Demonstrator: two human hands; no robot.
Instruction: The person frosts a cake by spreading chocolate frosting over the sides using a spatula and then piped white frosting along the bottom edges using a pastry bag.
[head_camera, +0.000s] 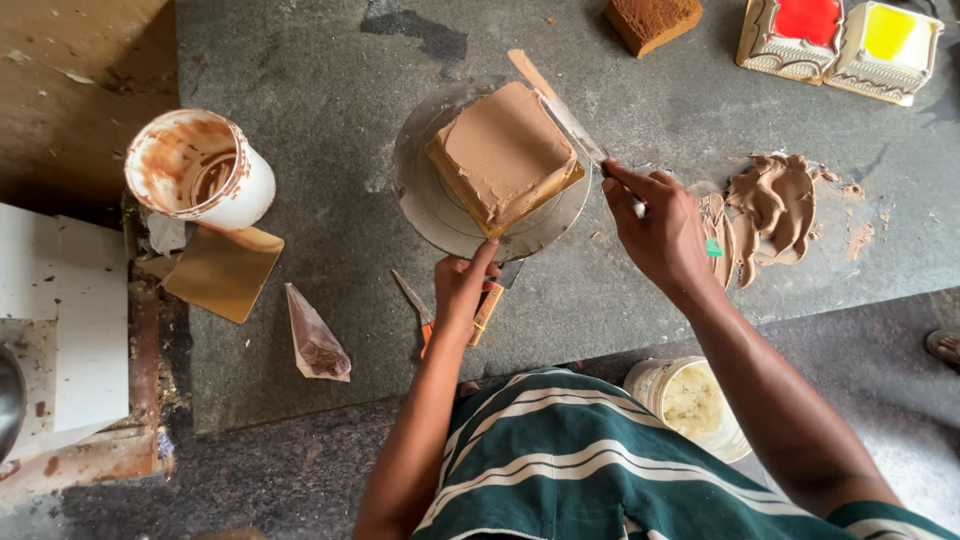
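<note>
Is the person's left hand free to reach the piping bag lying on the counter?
Probably yes. The left hand only rests its fingers on the turntable rim, holding nothing, and the piping bag lies just to its left on bare counter, with nothing between them.

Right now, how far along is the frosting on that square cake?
Done: the top of the square cake is covered in brown frosting. In hand: the right hand holds a long spatula along the cake's far edge, while the left hand touches the round turntable. Left: yellow sponge shows bare along the near side.
</note>
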